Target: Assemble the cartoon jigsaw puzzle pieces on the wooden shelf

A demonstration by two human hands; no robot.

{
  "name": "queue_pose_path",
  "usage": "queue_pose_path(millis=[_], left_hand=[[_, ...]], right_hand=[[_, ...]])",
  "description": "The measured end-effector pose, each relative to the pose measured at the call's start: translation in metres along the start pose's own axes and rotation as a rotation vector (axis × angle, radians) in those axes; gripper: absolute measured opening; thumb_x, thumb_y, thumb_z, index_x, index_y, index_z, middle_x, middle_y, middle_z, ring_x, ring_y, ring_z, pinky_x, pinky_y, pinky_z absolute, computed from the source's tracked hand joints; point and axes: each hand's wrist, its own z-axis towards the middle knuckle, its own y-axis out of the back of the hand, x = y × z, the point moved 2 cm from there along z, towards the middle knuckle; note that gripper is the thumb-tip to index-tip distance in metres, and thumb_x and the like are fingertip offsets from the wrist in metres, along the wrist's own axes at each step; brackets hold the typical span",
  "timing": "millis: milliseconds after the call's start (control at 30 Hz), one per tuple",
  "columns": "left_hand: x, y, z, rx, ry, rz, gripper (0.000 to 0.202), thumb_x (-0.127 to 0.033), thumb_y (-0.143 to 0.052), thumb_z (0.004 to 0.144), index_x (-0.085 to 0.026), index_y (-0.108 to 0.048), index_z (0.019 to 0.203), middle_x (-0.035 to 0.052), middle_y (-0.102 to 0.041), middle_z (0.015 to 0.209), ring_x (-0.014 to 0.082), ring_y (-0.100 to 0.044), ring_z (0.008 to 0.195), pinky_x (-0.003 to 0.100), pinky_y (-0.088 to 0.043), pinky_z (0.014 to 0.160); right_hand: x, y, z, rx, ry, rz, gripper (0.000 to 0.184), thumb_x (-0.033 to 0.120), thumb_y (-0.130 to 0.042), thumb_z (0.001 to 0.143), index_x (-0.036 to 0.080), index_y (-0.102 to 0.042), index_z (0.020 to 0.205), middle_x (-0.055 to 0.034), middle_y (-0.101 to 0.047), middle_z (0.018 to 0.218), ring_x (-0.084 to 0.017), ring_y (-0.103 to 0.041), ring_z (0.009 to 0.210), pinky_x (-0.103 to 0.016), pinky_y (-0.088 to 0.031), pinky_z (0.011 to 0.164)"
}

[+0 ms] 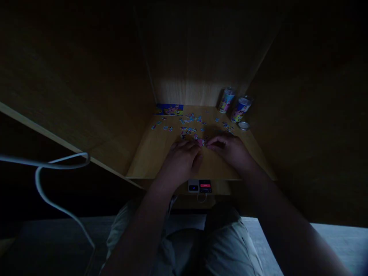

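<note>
You are resting your left hand [181, 153], fingers half-curled, at a small, seemingly joined puzzle patch [200, 142] | right hand [228, 148] nearly pinching; both holds unclear | many loose pieces [190, 118] lying unplaced

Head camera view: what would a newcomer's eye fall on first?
Probably the bare left hand and bare right hand, working close together at small multicoloured jigsaw pieces on the light-brown wooden desktop. Two colourful printed cylindrical containers stand near the desktop's far right corner. A looping white cable stands out at the left.
</note>
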Motion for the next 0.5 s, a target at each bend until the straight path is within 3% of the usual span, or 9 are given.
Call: queue_pose_path(millis=[267, 500], left_hand=[[0.0012, 0.0001, 0.0015, 0.015, 0.007, -0.007, 0.022, -0.024, -0.066, 0.110, -0.019, -0.076, 0.129, 0.0116, -0.078, 0.136, 0.0330, -0.068, 0.132, 0.056, -0.054, 0.114], [0.0017, 0.0009, 0.0012, 0.009, 0.005, -0.015, 0.027, -0.023, -0.067, 0.109, -0.019, -0.074, 0.135, 0.0118, -0.076, 0.141, 0.0326, -0.067, 0.136, 0.056, -0.052, 0.118]], right_hand=[[-0.0010, 0.0000, 0.0002, -0.023, -0.047, -0.022, 0.017, 0.017, -0.090, 0.092, 0.030, -0.083, 0.099, -0.0002, -0.084, 0.101, -0.025, -0.079, 0.095, -0.039, -0.060, 0.089], [-0.0019, 0.0005, 0.0023, -0.053, -0.004, -0.093, 0.019, 0.020, -0.095, 0.088, 0.028, -0.081, 0.100, -0.0030, -0.083, 0.105, -0.028, -0.077, 0.101, -0.044, -0.058, 0.094]])
